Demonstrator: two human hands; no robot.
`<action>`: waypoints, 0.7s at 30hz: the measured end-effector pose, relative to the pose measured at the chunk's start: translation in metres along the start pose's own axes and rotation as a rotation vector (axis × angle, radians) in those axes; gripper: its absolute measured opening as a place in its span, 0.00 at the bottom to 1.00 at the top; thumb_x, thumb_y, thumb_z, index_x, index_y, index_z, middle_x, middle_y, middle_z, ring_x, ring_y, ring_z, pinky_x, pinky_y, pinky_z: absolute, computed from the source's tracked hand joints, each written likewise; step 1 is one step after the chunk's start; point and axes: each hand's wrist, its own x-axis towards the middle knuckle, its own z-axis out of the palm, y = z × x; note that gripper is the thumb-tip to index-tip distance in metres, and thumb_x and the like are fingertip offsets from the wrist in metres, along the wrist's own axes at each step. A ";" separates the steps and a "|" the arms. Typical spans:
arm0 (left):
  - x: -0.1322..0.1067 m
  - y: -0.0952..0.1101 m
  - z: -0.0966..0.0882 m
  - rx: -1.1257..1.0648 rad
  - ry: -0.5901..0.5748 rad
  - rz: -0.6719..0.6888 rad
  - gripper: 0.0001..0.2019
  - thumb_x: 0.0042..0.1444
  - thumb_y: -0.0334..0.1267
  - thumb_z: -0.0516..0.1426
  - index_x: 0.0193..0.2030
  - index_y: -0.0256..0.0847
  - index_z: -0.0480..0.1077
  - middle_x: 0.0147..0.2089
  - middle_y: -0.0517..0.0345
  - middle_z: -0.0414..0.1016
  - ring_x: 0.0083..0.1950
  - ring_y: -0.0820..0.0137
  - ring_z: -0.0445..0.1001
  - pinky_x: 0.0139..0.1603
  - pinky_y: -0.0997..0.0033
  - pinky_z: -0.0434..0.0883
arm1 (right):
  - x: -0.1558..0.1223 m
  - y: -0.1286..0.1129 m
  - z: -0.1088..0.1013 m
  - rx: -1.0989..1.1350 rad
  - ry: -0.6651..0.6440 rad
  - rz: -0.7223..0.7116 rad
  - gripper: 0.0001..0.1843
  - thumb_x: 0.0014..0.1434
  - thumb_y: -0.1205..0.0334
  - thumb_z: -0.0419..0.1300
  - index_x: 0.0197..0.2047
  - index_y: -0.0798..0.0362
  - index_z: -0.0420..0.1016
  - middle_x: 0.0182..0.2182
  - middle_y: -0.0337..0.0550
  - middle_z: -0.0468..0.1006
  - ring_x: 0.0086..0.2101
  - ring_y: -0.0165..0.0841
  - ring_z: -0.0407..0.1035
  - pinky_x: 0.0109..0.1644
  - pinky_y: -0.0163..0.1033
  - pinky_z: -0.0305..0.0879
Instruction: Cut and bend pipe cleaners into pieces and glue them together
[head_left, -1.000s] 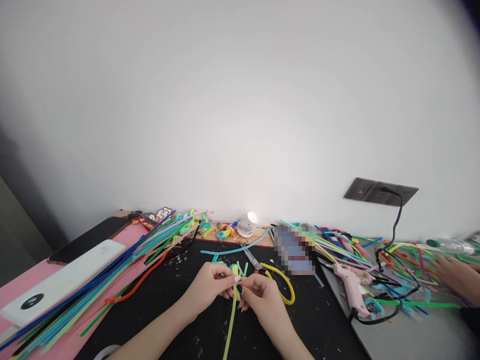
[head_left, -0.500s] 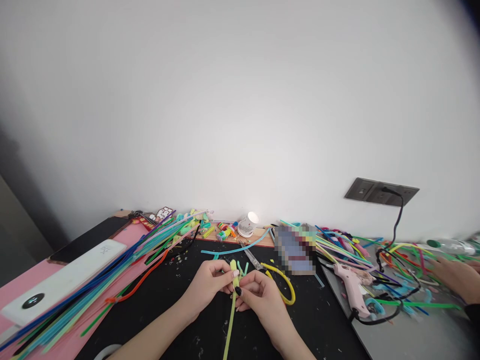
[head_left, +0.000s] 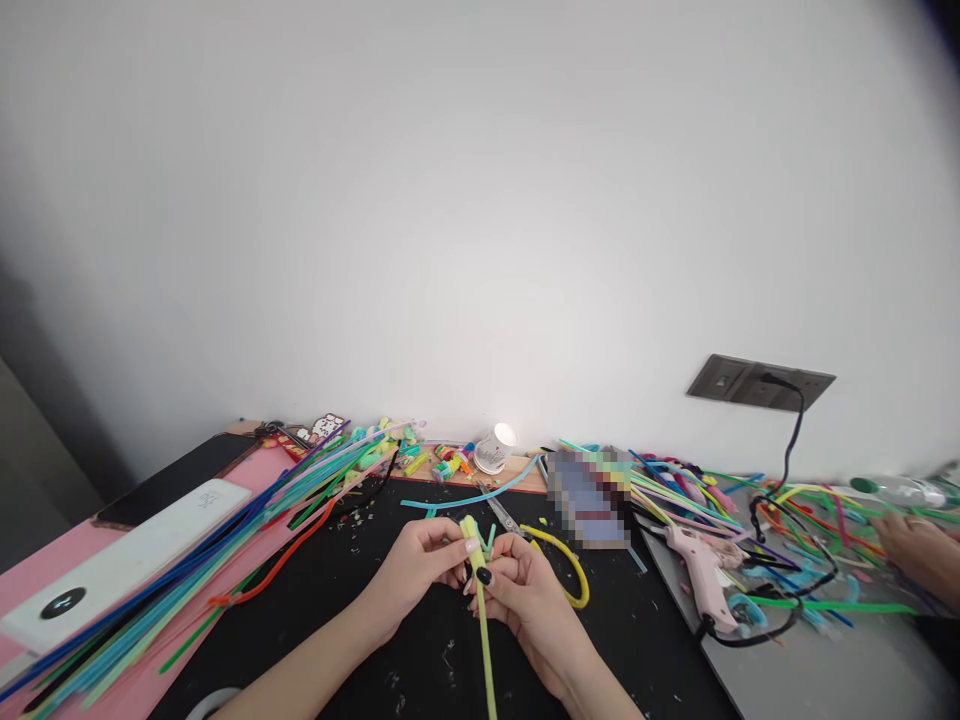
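Both my hands meet over the black mat (head_left: 337, 620) near the table's front. My left hand (head_left: 420, 570) and my right hand (head_left: 521, 590) are closed on a yellow-green pipe cleaner (head_left: 486, 650). Its long stem runs down toward me between my wrists. Its top end pokes up above my fingers, with short teal pieces beside it. A yellow curved pipe cleaner (head_left: 571, 570) lies just right of my right hand. Scissors (head_left: 504, 517) lie right behind my hands.
A long bundle of coloured pipe cleaners (head_left: 225, 540) crosses the pink board at left, beside a white device (head_left: 120, 565). A pink glue gun (head_left: 701, 570) with a black cord lies at right among loose pipe cleaners. Another person's hand (head_left: 919, 550) reaches in at far right.
The stem of the yellow-green pipe cleaner has swung from lower left to straight down and slightly right. My hands have shifted a little upward together. The other person's hand moved slightly.
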 end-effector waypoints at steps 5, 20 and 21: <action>-0.003 -0.001 0.000 -0.153 -0.096 -0.020 0.14 0.44 0.43 0.61 0.35 0.34 0.70 0.27 0.59 0.68 0.26 0.74 0.67 0.30 0.73 0.67 | 0.000 0.002 -0.008 0.118 -0.050 0.082 0.16 0.45 0.65 0.66 0.32 0.54 0.61 0.25 0.41 0.76 0.22 0.26 0.69 0.30 0.32 0.63; 0.001 -0.004 -0.007 -0.150 0.070 -0.042 0.13 0.46 0.44 0.60 0.27 0.36 0.66 0.24 0.62 0.69 0.27 0.76 0.69 0.31 0.77 0.68 | 0.000 0.000 -0.002 -0.062 -0.012 -0.119 0.15 0.46 0.68 0.64 0.39 0.55 0.69 0.33 0.42 0.73 0.28 0.28 0.66 0.31 0.33 0.63; 0.001 -0.003 -0.007 -0.146 0.062 -0.052 0.13 0.46 0.44 0.60 0.26 0.36 0.66 0.23 0.62 0.69 0.26 0.76 0.69 0.31 0.77 0.68 | 0.001 0.001 -0.002 -0.119 0.020 -0.153 0.13 0.46 0.67 0.64 0.37 0.56 0.70 0.30 0.41 0.73 0.25 0.27 0.65 0.28 0.32 0.62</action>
